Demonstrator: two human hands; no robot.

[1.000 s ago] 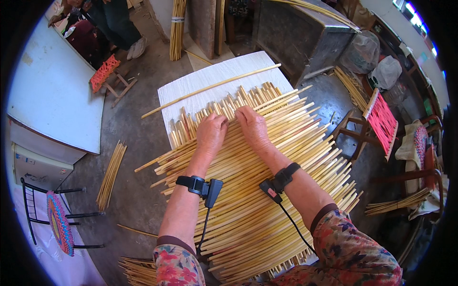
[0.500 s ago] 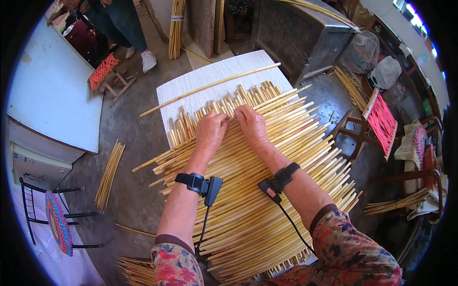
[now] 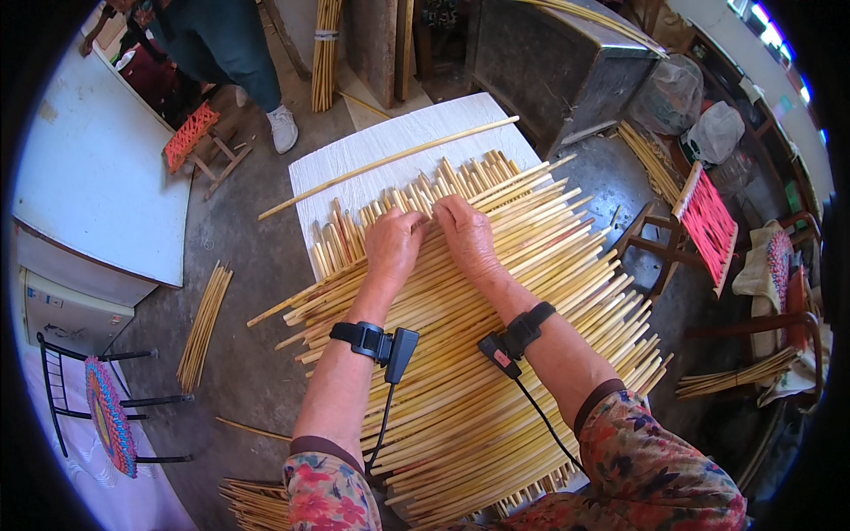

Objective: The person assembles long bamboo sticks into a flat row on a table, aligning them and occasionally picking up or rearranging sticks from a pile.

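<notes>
A wide mat of peeled wooden sticks (image 3: 460, 372) lies before me, its long sticks side by side across shorter sticks (image 3: 482, 177) whose ends show at the far edge. My left hand (image 3: 395, 242) and my right hand (image 3: 464, 234) are close together at that far edge. Both have fingers curled and pinched on the outermost long stick (image 3: 305, 292), or on something fine beside it; the fingertips hide which. Beyond them, a single loose stick (image 3: 390, 166) lies slantwise on a white board (image 3: 336, 164) under the mat.
Stick bundles lie on the floor at left (image 3: 204, 327) and lower left (image 3: 252, 504). A red-webbed stool (image 3: 704, 226) stands right; a black chair (image 3: 111, 411) stands left. A dark cabinet (image 3: 549, 71) is behind the board. Another person's legs (image 3: 239, 62) show at upper left.
The person at upper left has stepped closer, a white shoe now nearer the board. My hands stay at the same spot, with the left wrist shifted slightly right.
</notes>
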